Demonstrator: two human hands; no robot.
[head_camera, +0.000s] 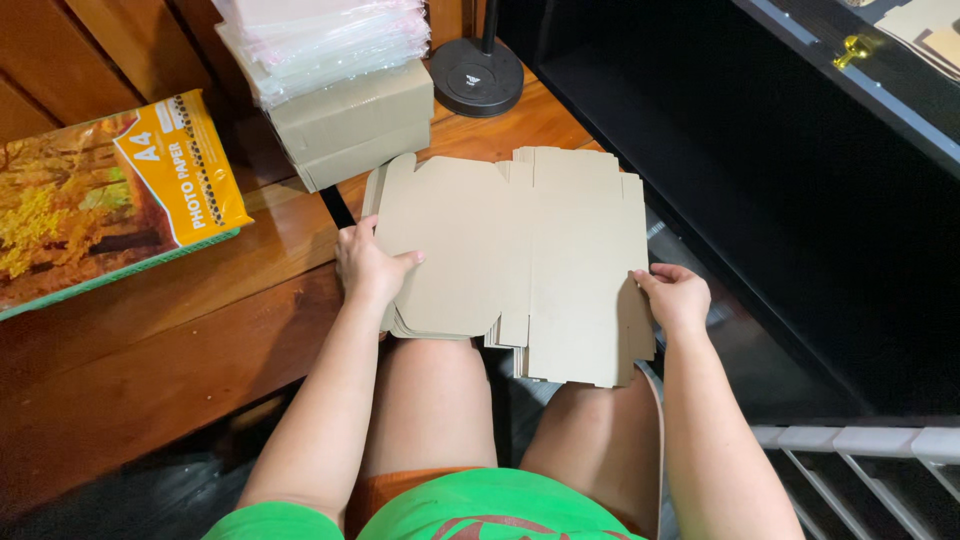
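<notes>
A stack of flat, unfolded brown cardboard box blanks (520, 250) rests across my knees, its far edge over the wooden bench. My left hand (368, 266) grips the stack's left edge, thumb on top of the cardboard. At the opposite edge, my right hand (676, 297) holds the lower part, fingers curled onto the sheets. The blanks have cut tabs and flaps and lie slightly fanned.
A wooden bench (170, 330) lies to the left with a pack of photo paper (100, 200) on it. Beyond the blanks stand a closed cardboard box (350, 125) topped with clear plastic bags (325, 35), and a round black stand base (478, 75). A black cabinet (800, 200) is on the right, a white rack (860, 445) below it.
</notes>
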